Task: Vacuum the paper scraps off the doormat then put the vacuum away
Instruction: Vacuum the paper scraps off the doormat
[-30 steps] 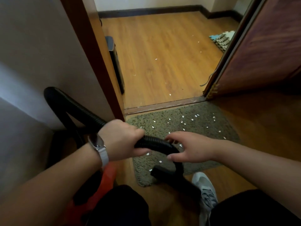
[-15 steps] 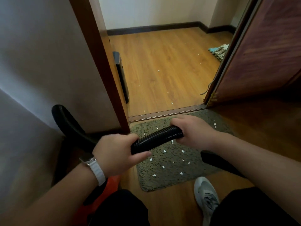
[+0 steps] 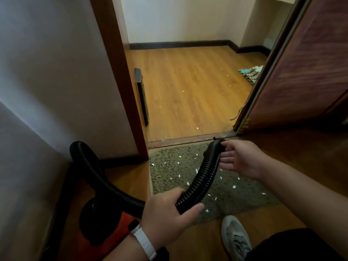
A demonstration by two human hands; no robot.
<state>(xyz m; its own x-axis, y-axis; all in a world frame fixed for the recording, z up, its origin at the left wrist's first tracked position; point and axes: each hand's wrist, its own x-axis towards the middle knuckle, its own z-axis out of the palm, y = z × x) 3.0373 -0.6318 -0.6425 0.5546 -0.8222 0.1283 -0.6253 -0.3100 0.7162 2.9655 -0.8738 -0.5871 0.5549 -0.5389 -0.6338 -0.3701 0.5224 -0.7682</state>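
A grey-green doormat [image 3: 165, 178] lies before the threshold, strewn with several white paper scraps [image 3: 196, 170]. The orange and black vacuum body [image 3: 113, 225] sits on the floor at lower left. Its black ribbed hose [image 3: 205, 176] loops up from the body and crosses over the mat. My left hand [image 3: 167, 213] grips the hose low down. My right hand [image 3: 241, 157] is at the hose's upper part near the threshold, its fingers stretched out and touching it. The nozzle is hidden.
A brown door frame [image 3: 120, 81] and white wall stand left; an open wooden door [image 3: 301, 72] fills the right. Beyond the threshold, wood floor [image 3: 188, 87] carries stray scraps, a dark flat device [image 3: 142, 95] and foam tiles [image 3: 250, 74]. My grey shoe [image 3: 235, 238] rests by the mat.
My right hand slid up the hose toward the threshold and loosened from a grip to straight fingers. The hose now stretches out across the mat; my left hand still grips it.
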